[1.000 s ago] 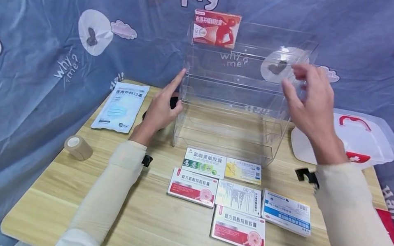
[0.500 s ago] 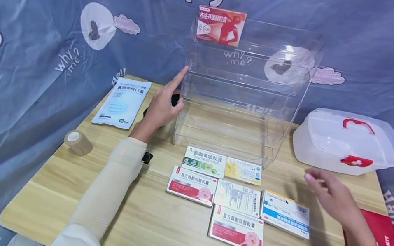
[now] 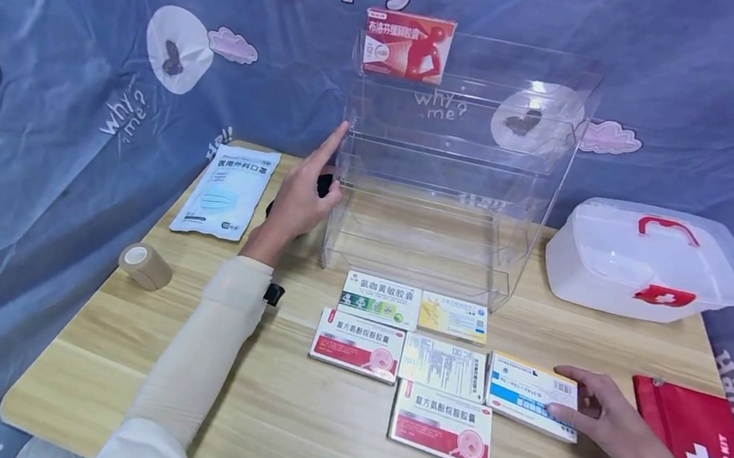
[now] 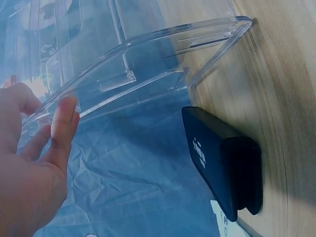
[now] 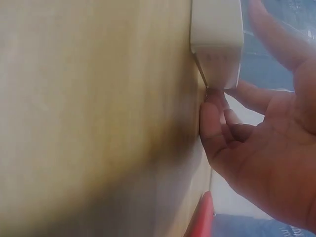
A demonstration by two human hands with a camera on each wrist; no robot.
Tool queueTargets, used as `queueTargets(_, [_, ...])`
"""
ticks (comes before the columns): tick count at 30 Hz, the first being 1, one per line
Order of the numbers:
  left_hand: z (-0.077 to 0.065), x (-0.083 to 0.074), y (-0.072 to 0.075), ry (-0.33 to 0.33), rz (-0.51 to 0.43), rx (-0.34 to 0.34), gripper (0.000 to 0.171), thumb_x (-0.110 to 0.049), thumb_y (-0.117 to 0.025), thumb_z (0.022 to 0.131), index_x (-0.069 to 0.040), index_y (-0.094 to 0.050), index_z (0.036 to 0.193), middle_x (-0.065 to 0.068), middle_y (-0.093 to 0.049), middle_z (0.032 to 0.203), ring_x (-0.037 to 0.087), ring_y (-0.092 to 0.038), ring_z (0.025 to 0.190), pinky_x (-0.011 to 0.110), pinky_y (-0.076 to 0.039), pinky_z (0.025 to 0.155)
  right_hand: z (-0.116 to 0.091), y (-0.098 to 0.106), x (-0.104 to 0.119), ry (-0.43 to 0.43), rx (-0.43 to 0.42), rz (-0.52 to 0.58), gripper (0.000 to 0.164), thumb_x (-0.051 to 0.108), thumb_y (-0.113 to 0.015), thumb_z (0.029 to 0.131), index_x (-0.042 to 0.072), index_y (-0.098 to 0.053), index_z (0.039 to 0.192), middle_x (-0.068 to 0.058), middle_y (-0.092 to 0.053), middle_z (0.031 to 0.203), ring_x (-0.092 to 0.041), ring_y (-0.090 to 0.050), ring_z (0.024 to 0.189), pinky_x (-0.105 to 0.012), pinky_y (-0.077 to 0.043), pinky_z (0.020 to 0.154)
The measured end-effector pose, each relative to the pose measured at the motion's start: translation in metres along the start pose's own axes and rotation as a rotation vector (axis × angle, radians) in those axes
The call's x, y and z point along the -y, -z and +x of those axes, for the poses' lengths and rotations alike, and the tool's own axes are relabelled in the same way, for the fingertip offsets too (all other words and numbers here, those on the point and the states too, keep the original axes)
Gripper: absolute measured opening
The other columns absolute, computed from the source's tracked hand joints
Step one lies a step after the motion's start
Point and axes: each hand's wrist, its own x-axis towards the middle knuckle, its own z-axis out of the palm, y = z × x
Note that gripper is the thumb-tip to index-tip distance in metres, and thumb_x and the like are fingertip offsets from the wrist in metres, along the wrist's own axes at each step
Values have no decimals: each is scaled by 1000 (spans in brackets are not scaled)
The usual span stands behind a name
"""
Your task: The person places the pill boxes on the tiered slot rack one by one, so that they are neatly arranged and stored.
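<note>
My left hand (image 3: pixel 301 201) holds the left side edge of a clear acrylic display rack (image 3: pixel 433 257). Fingers lie on both sides of its panel (image 4: pixel 148 37) in the left wrist view. My right hand (image 3: pixel 607 415) is at the right end of a white, blue and orange medicine box (image 3: pixel 527 389), which lies flat on the table. In the right wrist view, the thumb stands apart above this box (image 5: pixel 217 29), with the other fingertips right at its end. On the rack's top tier, at the left, stands a red medicine box (image 3: pixel 407 47).
Several medicine boxes (image 3: pixel 442 424) lie flat before the rack. At right are a white lidded box (image 3: pixel 600 279) with a red handle and a red first aid pouch (image 3: pixel 683 418). A mask packet (image 3: pixel 221 194), a tan bandage roll (image 3: pixel 149 270) and a black case (image 4: pixel 217 158) lie left.
My right hand has come down from beside the rack's upper right to the blue and white medicine box on the table. The left hand has stayed at the rack's edge.
</note>
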Motion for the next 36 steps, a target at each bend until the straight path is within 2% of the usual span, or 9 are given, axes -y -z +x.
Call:
queueTargets(4, [0,0,0,3,4,-3,90,-2,-58,97,-38,-24,172,-6,-34,176,31,-71,129,43,-56,81,-3,-1,-1,27,-4,5,79,27,-81,94,-2,-45,158,-26,-48,143,-17,-43,113,-18,-47,79])
queueTargets(9, [0,0,-1,-2,-4,-7,90,-1,-59,97,-36,-25,172,-5,-34,176,33,-71,129,42,-54,79,-8,0,-7,72,-13,35,82,19,-83,92,-8,-41,157,-29,-53,144,4,-54,107,-15,-51,81])
queueTargets(12, [0,-1,-1,-3,-3,-10,90,0,-59,97,-36,-25,172,-5,-34,176,33,-71,129,41,-52,74,-9,-4,-14,123,-39,78,75,12,-84,90,-10,-47,152,-9,-62,136,16,-53,101,-13,-52,82])
queueTargets(19, [0,-2,0,1,0,-7,90,-1,-59,98,-37,-24,172,-6,-33,177,32,-71,129,40,-53,75,-8,-7,-15,164,-97,59,67,8,-86,87,-10,-57,144,-4,-63,126,10,-52,96,-15,-52,78])
queueTargets(23, [-2,-2,2,7,-2,-9,90,0,-59,98,-37,-24,172,-7,-33,177,32,-71,129,44,-57,82,-8,-11,-17,248,-167,56,64,1,-89,81,-8,-61,138,24,-61,114,8,-55,94,-17,-50,75])
queueTargets(26, [-2,-2,4,-1,3,-17,90,0,-59,98,-36,-25,172,-7,-33,177,33,-71,129,46,-59,86,-9,-13,-15,240,-206,22,67,3,-91,80,-5,-61,139,16,-65,115,10,-54,93,-16,-50,75])
queueTargets(31, [0,-2,2,-13,-3,-7,89,0,-59,99,-35,-24,173,-7,-31,178,33,-71,128,47,-61,94,-15,-9,-11,145,-246,8,74,6,-90,82,-4,-53,146,-23,-69,119,16,-55,89,-10,-52,72])
queueTargets(33, [-1,-3,1,-6,-3,-5,90,0,-60,99,-36,-24,173,-7,-31,178,33,-71,128,48,-60,95,-17,-6,-11,137,-275,23,75,3,-90,82,-6,-52,146,-29,-67,118,17,-57,88,-8,-53,72])
queueTargets(36, [-2,-4,1,4,-5,-8,90,-1,-60,98,-36,-25,173,-6,-32,177,34,-72,128,48,-60,91,-17,-3,-11,154,-318,34,73,1,-89,83,-6,-53,146,-27,-68,118,18,-57,89,-6,-52,73])
